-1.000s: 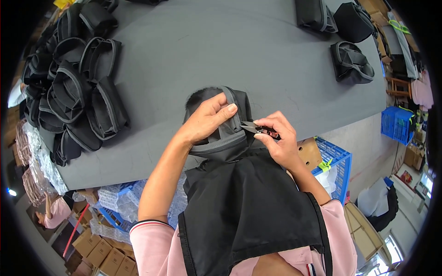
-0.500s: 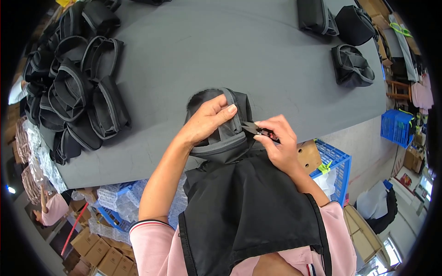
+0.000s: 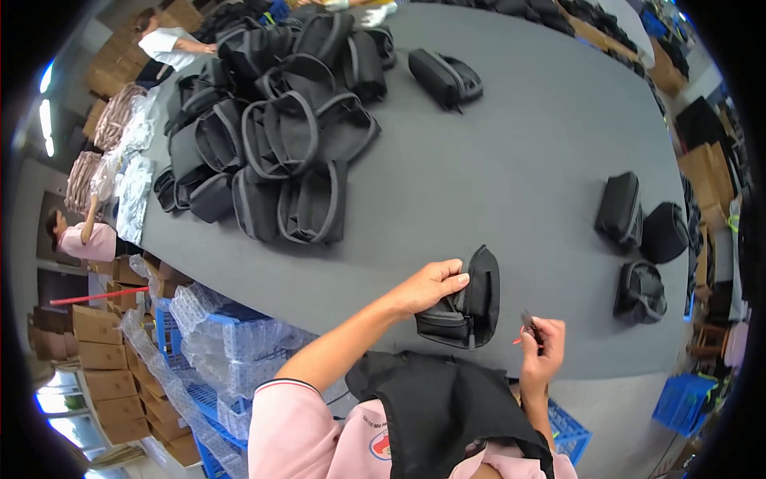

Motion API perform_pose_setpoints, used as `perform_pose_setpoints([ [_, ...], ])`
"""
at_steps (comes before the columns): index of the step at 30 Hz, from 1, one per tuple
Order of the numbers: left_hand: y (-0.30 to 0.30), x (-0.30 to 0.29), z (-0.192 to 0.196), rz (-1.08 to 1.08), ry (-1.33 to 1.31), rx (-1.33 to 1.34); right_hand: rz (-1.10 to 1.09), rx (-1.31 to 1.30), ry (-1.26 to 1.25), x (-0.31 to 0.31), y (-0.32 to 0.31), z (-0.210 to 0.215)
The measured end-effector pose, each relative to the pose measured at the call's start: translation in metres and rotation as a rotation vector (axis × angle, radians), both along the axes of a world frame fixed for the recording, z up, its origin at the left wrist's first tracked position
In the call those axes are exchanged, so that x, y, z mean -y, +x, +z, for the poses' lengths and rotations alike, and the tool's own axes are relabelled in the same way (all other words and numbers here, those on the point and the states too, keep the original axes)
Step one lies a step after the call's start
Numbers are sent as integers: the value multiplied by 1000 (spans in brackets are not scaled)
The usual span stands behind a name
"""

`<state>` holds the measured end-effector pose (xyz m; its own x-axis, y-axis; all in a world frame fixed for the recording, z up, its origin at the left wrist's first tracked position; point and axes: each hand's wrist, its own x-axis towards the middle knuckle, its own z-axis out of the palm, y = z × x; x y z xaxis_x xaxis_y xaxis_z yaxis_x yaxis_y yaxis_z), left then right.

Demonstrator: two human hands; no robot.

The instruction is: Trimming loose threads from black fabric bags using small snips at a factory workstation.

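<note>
left hand (image 3: 428,289) grips black pouch (image 3: 467,303)

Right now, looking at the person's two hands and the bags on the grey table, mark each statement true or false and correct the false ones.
1. The left hand grips a small black pouch at the near edge of the grey table. True.
2. The right hand rests flat on the pouch. False: it is off to the side, apart from the pouch, its fingers pinching a small dark tool.
3. A large pile of black bags lies to the person's far left. True.
4. The three bags at the right are bright red. False: they are black.
5. Blue crates stand below the table's near edge. True.
</note>
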<state>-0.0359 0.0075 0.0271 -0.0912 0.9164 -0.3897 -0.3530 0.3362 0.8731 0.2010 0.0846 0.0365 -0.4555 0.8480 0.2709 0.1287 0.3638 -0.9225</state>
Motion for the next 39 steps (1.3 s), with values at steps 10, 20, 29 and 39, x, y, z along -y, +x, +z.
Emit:
perform_pose_setpoints([
  [10,-129,21,186,644,309,-1846,19,138,-230,-4,-6,-18],
  [20,-240,45,103,527,-400,-2139,-136,-12,-549,-21,14,-29],
  [29,-281,65,67,537,-508,-2195,-521,92,-158,-152,79,-30],
  [39,-159,-49,82,259,224,-2053,-603,105,-128,-298,37,-38],
])
